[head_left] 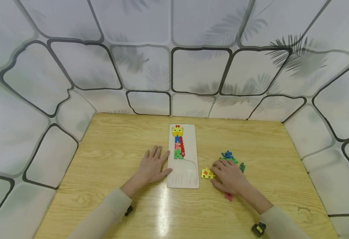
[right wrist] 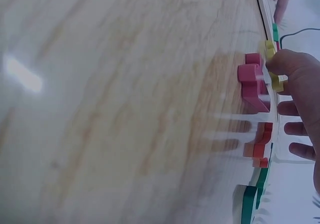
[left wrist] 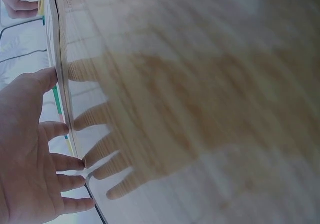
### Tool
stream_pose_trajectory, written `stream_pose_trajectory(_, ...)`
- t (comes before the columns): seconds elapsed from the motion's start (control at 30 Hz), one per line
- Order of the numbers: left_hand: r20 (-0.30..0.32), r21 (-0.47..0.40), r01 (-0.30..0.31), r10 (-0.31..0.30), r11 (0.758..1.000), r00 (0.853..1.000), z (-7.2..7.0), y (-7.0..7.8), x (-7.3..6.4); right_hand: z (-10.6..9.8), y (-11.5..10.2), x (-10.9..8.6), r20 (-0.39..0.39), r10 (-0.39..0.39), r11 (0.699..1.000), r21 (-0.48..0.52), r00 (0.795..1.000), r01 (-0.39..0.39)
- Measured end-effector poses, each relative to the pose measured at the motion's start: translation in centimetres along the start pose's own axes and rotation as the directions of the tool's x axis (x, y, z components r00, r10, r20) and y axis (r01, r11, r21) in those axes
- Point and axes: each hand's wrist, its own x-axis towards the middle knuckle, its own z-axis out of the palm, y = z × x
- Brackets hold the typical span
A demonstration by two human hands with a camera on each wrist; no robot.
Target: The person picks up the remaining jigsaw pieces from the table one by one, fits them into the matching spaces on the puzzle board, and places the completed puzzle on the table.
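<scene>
A pale puzzle board (head_left: 181,172) lies upright to me, with an outline in its lower part. Placed in its upper part are a yellow giraffe head (head_left: 177,131), blue, pink and green neck pieces and a red mane strip (head_left: 182,146). My left hand (head_left: 154,166) rests spread on the table, thumb and index fingertip at the board's left edge. Right of the board, my right hand (head_left: 229,175) pinches a yellow puzzle piece (head_left: 206,173) by its right end. In the right wrist view, the thumb lies against that yellow piece (right wrist: 275,79).
Around the right hand lie loose pieces: blue (head_left: 228,154), green (head_left: 242,167) and pink (head_left: 228,197). An orange-red piece (right wrist: 259,146) shows in the right wrist view. A patterned white screen (head_left: 147,73) encloses the wooden table (head_left: 117,139) at the back and sides.
</scene>
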Motion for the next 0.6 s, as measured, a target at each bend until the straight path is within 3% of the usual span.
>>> stream_pose_trajectory(0.2,0.005,0.003,0.001,-0.001,1.0,1.0,-0.1,0.0,0.0,0.1,0.5,0.5,-0.052,-0.038,0.999,-0.021,0.998,0.037)
stream_pose_trajectory(0.6,0.008,0.007,-0.002,0.001,1.0,1.0,-0.1,0.0,0.0,-0.1,0.8,1.5,-0.059,-0.049,0.999,-0.021,0.997,0.048)
